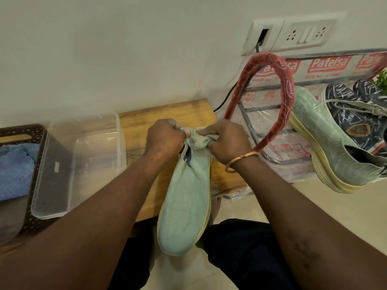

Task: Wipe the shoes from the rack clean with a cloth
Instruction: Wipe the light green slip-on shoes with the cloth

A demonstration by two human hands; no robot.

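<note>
Both hands are up at the heel end of the shoe (185,206), dead centre, its toe hanging down toward 6 o'clock. The left hand (165,141) is fisted on one side of a bunched grey-green cloth (199,140), and the right hand (227,143) is curled round the other side, knuckles nearly meeting. Here's the risk: nothing props the toe, so a hard tug on that wad could twist the shoe loose and drop it. With the cloth balled up so small, only a little patch rubs, so dirt may smear rather than lift. A wide elbow could also clip the tub (83,120) at 9 o'clock, close by on that side. The mate (326,147) sits tilted on the rack (290,95) at 3 o'clock, beside dark blue shoes (351,116). Now the hard parts to read: the fingertips are buried in fabric, and the wad is probably all cloth, though it might take in the shoe's own collar. The sole faces away, and the basket (21,130) past the tub is cut off by the frame edge.
</note>
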